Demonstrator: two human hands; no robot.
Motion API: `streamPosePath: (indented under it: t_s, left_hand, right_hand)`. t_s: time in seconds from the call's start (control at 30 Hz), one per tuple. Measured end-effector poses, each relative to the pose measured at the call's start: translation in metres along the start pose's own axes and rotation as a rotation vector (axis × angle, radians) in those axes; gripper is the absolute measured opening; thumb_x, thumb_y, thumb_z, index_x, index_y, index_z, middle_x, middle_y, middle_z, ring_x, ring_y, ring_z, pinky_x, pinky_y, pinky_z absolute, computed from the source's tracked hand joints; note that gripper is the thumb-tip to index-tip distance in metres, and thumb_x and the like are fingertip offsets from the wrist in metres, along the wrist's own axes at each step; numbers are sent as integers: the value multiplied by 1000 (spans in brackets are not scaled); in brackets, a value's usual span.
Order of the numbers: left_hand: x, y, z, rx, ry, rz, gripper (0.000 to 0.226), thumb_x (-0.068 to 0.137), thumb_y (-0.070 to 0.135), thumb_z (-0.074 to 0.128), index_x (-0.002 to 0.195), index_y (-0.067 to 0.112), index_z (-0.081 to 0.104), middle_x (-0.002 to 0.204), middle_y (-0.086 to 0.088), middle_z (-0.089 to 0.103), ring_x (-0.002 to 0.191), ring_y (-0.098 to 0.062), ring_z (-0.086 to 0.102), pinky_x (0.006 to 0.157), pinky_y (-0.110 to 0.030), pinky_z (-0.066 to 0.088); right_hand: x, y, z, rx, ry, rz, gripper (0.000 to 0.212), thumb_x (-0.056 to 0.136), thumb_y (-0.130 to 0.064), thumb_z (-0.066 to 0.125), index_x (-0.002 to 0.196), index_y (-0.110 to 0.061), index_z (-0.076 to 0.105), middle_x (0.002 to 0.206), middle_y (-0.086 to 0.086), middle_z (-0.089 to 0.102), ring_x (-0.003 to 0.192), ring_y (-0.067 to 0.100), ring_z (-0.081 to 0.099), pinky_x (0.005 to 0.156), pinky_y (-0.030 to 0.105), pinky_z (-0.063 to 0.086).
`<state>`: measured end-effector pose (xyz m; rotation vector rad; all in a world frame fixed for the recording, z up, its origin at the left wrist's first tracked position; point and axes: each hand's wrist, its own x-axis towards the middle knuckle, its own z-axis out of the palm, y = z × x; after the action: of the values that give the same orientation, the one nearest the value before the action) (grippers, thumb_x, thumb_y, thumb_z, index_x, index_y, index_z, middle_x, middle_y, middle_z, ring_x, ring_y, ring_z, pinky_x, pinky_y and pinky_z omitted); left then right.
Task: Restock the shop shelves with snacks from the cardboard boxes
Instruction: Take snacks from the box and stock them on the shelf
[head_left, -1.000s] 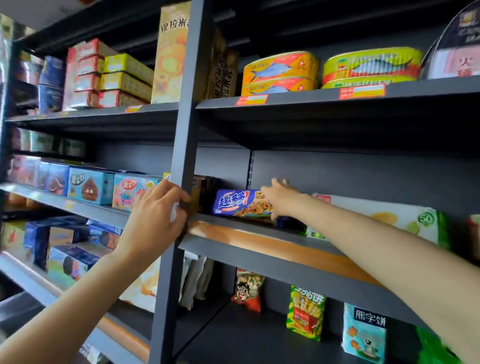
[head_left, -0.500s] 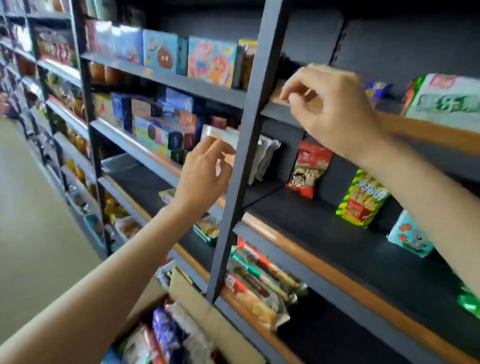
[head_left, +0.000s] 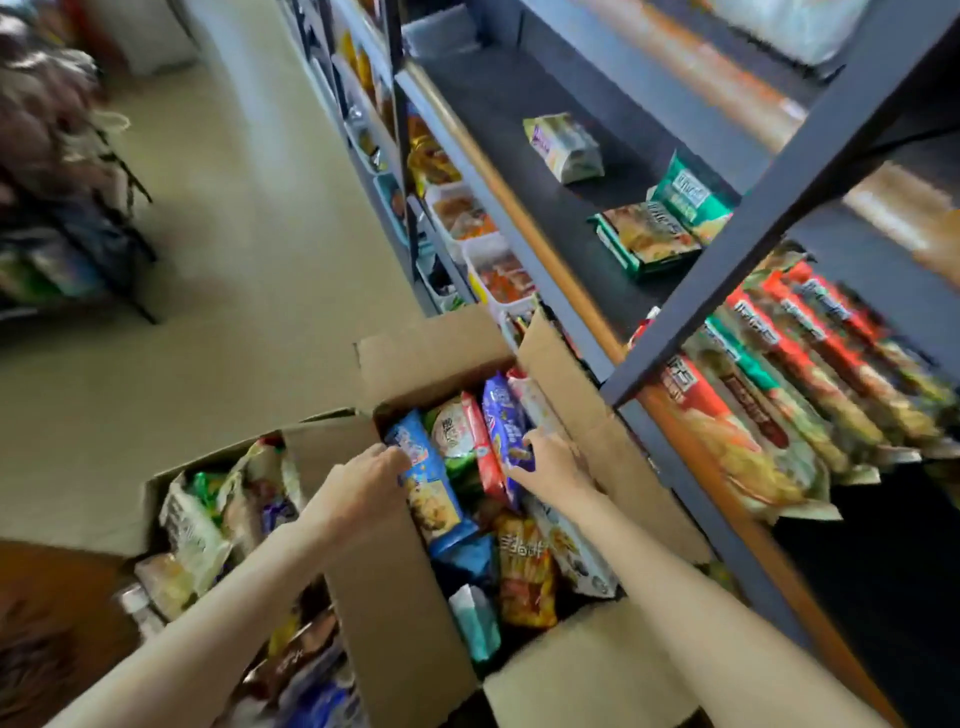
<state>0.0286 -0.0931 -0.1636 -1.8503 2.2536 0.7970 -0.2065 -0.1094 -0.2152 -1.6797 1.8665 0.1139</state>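
fingers (head_left: 397, 457) down from shelf post, now among packets (head_left: 498, 431) in cardboard box (head_left: 431, 353)

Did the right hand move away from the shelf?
Yes. The right hand has come down off the shelf into the cardboard box below it.

2 cardboard boxes (head_left: 597, 415) on beige floor (head_left: 260, 260)

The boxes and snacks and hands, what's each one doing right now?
Right cardboard box: open, flaps up, full of snack packets.
Left cardboard box: open, also full of snacks.
Left hand: inside the right box, touching the blue packet; grip unclear.
Right hand: inside the right box, on the purple packet; grip unclear.
Long packets: lying in a row on the shelf.
Green packets: lying on the shelf above.
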Motion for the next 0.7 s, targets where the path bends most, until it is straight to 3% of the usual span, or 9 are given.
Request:
streamPosePath:
  t_s: [0.07,0.2,0.33,0.4,0.47,0.57,0.63,0.7]
  left_hand:
    - [-7,-8,9,0,6,-20,39,86,26,35,120,12,51,115,-7,52,108,-31,55,89,-38,44]
    - [-22,-19,23,7,13,84,74,63,42,9,112,9,54,108,-8,54,100,-30,57,83,-42,47]
    - [-18,-15,17,13,35,48,42,85,18,40,126,12,45,120,-7,49,106,-30,53,87,-41,44]
    - [-10,-6,4,11,92,86,56,85,17,50,138,17,33,134,-2,42,117,-27,47,93,-38,40]
    - [-3,7,-16,29,199,169,73,83,25,58,145,21,22,146,2,31,124,-24,39,98,-36,36]
    - [-1,32,-53,86,354,358,93,76,34,68,149,22,11,154,6,18,130,-26,28,101,-42,34]
    - [-5,50,-79,135,455,487,94,72,40,73,148,22,20,149,3,32,124,-30,35,96,-46,37]
    - [-11,67,-100,214,555,603,90,62,49,77,139,20,40,128,1,54,109,-30,43,85,-47,46]
  right_hand:
    - [23,5,25,22,34,47,45,89,-40,58,120,-11,46,125,14,48,119,33,45,95,43,42]
    - [40,3,49,-43,186,155,59,88,-33,58,134,-5,34,126,19,52,117,35,48,92,39,42]
    - [21,-10,15,204,231,190,36,86,-23,62,114,-7,49,108,12,60,102,30,57,74,32,40]
    - [6,-13,-27,363,207,134,22,83,-18,66,101,-12,55,91,5,57,88,24,56,72,31,42]
    - [-22,-20,-78,538,110,47,17,82,-11,67,93,-15,54,78,2,55,69,17,54,59,24,45]
    - [-82,-35,-153,724,-94,-45,15,86,-8,63,99,-14,59,81,7,62,64,14,59,53,16,49]
    - [-121,-40,-189,720,-113,-111,13,88,-10,62,100,-15,62,83,8,65,67,15,61,60,20,50]
    - [-153,-42,-211,616,-26,-142,14,89,-15,62,103,-17,62,94,10,66,80,18,61,74,26,48]
